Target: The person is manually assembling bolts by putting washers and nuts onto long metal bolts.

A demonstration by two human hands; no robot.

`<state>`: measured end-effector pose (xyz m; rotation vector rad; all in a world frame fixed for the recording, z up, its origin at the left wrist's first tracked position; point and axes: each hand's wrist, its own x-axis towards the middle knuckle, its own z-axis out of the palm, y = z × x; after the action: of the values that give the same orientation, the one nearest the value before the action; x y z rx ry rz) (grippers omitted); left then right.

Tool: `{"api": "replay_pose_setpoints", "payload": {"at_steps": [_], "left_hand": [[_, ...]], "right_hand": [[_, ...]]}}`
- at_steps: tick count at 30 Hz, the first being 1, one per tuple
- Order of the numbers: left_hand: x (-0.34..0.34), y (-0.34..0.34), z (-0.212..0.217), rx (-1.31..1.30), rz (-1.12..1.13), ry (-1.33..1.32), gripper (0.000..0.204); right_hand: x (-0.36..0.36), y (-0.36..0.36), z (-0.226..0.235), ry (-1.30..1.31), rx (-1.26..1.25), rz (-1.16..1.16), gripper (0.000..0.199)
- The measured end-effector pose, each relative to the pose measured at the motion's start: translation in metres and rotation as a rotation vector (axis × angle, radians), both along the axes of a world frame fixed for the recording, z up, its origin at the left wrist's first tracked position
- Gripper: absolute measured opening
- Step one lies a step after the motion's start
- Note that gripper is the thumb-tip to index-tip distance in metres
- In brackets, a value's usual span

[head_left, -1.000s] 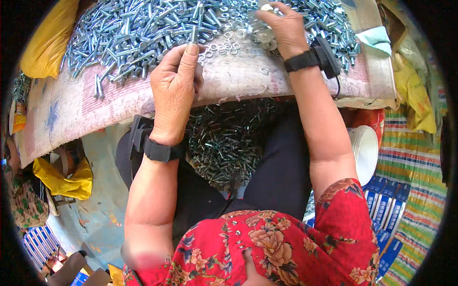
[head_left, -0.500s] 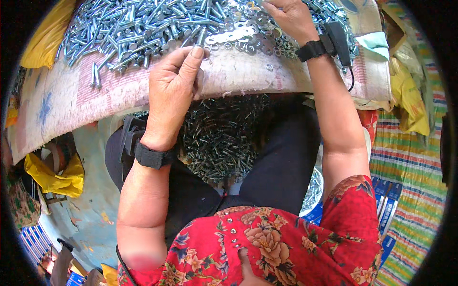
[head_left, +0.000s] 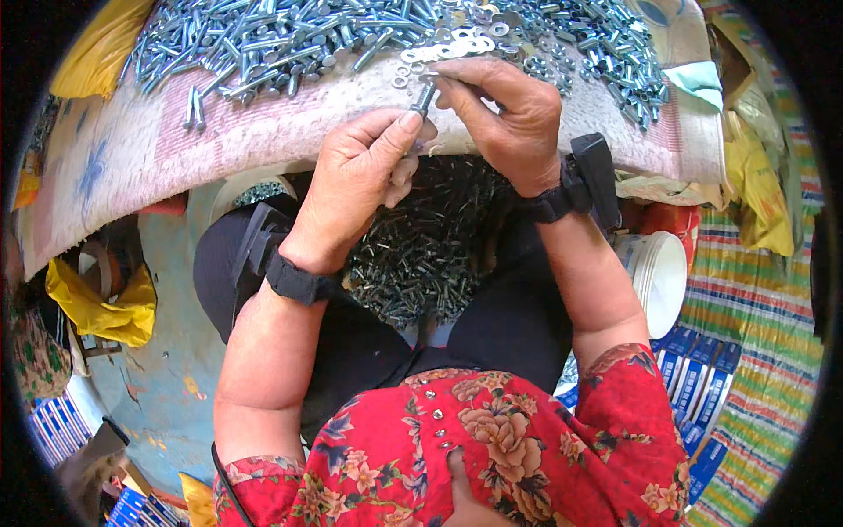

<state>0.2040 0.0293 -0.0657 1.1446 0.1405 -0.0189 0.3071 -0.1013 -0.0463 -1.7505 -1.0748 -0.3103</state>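
looks like a small home workshop for sorting hardware, set up at floor level. shown by the cloth-covered bench (head_left: 263, 140) heaped with loose bolts (head_left: 263, 44) and washers (head_left: 457, 44). below the bench, another heap of bolts in the lap (head_left: 421, 263). right of the bench, a white bucket (head_left: 663, 277) and striped woven mat (head_left: 755, 334); left of it, yellow bags (head_left: 101, 303) on worn painted floor (head_left: 167, 369).

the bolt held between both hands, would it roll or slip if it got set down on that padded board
The bolt, pinched between the left hand and right hand, looks like stiff, smooth metal, so probably slippery and dense for its size. Its round shank would likely roll on a hard surface, but the soft cloth-covered board probably stops it, as loose bolts lie still there.
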Motion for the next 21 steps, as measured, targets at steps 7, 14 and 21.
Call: {"api": "replay_pose_setpoints", "payload": {"at_steps": [7,14,21], "left_hand": [[-0.010,0.008,-0.004,-0.118,-0.041,0.033,0.024],[-0.018,0.017,-0.005,-0.226,0.105,0.031,0.023],[-0.018,0.021,-0.004,-0.214,0.087,0.018,0.024]], "right_hand": [[-0.015,0.008,-0.011,-0.363,0.042,0.010,0.027],[0.003,0.020,-0.016,-0.325,-0.175,-0.058,0.015],[0.024,0.042,-0.024,-0.422,-0.693,-0.147,0.007]]}}
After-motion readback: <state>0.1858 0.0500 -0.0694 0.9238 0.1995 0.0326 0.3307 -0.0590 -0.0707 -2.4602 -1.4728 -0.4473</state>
